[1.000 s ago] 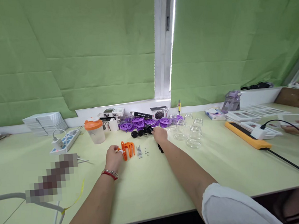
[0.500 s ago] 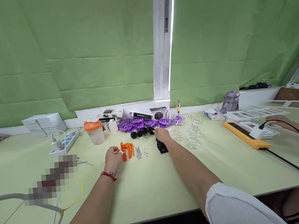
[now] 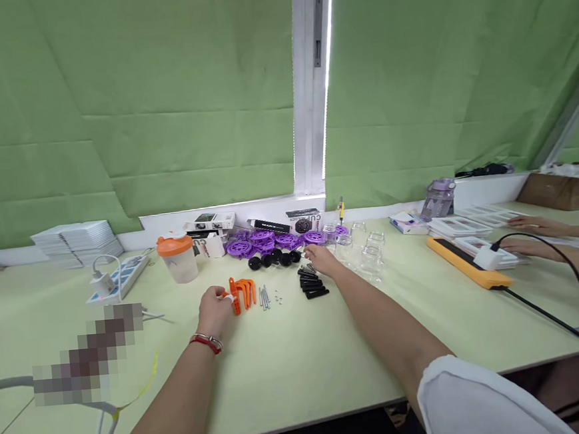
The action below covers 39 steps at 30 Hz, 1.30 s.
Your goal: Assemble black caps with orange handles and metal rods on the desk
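My left hand (image 3: pixel 215 311) is closed on a small orange-and-white part (image 3: pixel 228 297), right beside an upright orange slotted piece (image 3: pixel 234 296). Curved orange hooks (image 3: pixel 246 292) lie just to the right, followed by silver screws (image 3: pixel 264 298) and several tiny metal pieces (image 3: pixel 278 297). My right hand (image 3: pixel 321 260) is over the back of the table with its fingers drawn together; what they hold, if anything, is too small to make out. By its fingertips are round black knobs (image 3: pixel 275 257) in a row and small springs (image 3: pixel 307 268). Black tapered handles (image 3: pixel 312 285) lie below that hand.
Purple wheel-like parts (image 3: pixel 264 242) and printed boxes (image 3: pixel 304 221) line the wall. Clear containers (image 3: pixel 371 257) stand right; an orange-lidded cup (image 3: pixel 178 258) stands left. A yellow power strip (image 3: pixel 466 263) with cable and a co-worker's hands (image 3: pixel 527 245) are far right. A grey hanger-like frame (image 3: pixel 83 402) is left.
My right hand has shifted slightly right from the black knobs, uncovering them and the springs. My left hand stays by the orange parts. A co-worker's second hand has come into view.
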Each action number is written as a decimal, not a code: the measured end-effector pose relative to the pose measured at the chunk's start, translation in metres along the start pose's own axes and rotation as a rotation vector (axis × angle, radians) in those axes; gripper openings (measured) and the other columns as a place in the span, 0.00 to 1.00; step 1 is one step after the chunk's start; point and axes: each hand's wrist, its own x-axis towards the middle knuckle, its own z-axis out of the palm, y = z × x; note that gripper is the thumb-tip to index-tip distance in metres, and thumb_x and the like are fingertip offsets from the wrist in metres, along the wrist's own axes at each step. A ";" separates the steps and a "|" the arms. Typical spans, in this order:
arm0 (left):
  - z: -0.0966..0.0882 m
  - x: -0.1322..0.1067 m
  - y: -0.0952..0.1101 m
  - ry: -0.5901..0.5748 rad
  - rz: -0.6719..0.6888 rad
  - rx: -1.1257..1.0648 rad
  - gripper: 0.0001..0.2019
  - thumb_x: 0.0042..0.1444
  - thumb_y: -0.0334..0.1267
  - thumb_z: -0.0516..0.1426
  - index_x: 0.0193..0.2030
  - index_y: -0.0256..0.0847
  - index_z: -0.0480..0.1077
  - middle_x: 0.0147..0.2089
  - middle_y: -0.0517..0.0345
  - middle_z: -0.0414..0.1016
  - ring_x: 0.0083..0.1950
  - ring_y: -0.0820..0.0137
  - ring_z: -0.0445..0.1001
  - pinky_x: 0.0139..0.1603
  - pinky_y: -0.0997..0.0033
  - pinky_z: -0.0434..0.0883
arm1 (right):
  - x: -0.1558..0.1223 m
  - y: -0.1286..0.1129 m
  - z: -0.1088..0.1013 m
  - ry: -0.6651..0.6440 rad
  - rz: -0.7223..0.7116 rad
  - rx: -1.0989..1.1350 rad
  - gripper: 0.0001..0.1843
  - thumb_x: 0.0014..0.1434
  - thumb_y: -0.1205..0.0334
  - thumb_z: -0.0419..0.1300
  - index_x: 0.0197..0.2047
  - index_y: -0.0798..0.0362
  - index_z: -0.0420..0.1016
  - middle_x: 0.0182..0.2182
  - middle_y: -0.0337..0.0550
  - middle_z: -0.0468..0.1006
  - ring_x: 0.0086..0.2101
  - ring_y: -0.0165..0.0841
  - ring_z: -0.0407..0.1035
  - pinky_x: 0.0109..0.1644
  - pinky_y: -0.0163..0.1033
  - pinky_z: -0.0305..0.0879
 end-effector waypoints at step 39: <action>0.001 -0.021 0.017 0.069 0.356 0.300 0.15 0.49 0.34 0.51 0.45 0.39 0.65 0.46 0.52 0.67 0.41 0.65 0.71 0.44 0.65 0.67 | -0.125 0.008 -0.015 0.089 -0.311 -0.146 0.09 0.60 0.69 0.50 0.35 0.54 0.72 0.37 0.45 0.73 0.40 0.35 0.64 0.46 0.40 0.59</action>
